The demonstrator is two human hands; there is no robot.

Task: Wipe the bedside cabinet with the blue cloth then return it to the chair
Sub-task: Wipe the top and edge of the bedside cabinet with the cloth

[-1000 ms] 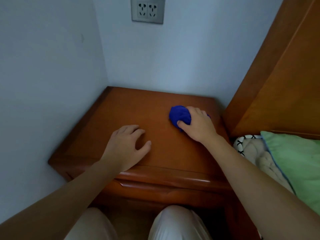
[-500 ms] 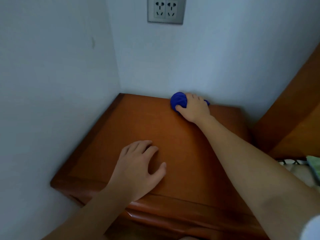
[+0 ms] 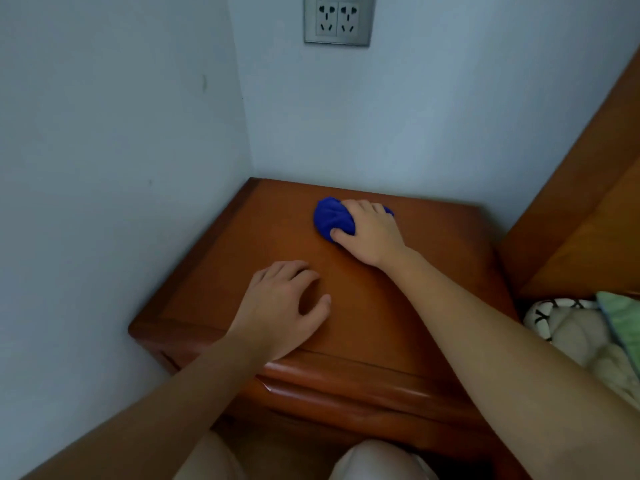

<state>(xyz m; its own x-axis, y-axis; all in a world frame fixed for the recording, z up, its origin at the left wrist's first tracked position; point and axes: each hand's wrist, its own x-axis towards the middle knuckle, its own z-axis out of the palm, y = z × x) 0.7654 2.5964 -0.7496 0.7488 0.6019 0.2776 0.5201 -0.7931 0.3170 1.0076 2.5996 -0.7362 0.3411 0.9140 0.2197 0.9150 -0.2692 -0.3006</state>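
The reddish-brown wooden bedside cabinet (image 3: 433, 271) stands in the room's corner, its top facing me. A bunched blue cloth (image 3: 330, 218) lies on the far middle of that top. My right hand (image 3: 372, 233) presses down on the cloth, fingers curled over it and thumb at its near side. My left hand (image 3: 282, 308) rests flat on the cabinet top near the front edge, fingers apart and holding nothing. The chair is out of view.
White walls close in on the left and behind the cabinet, with a grey double socket (image 3: 338, 19) high on the back wall. A wooden headboard (image 3: 588, 188) rises at right. Bedding, a patterned white cover (image 3: 568, 327) and green pillow (image 3: 623, 317), lies right. My knees show below.
My right hand drew the cloth back from the cabinet's rear edge toward the middle. The left hand stayed resting near the front. The camera view shifted slightly.
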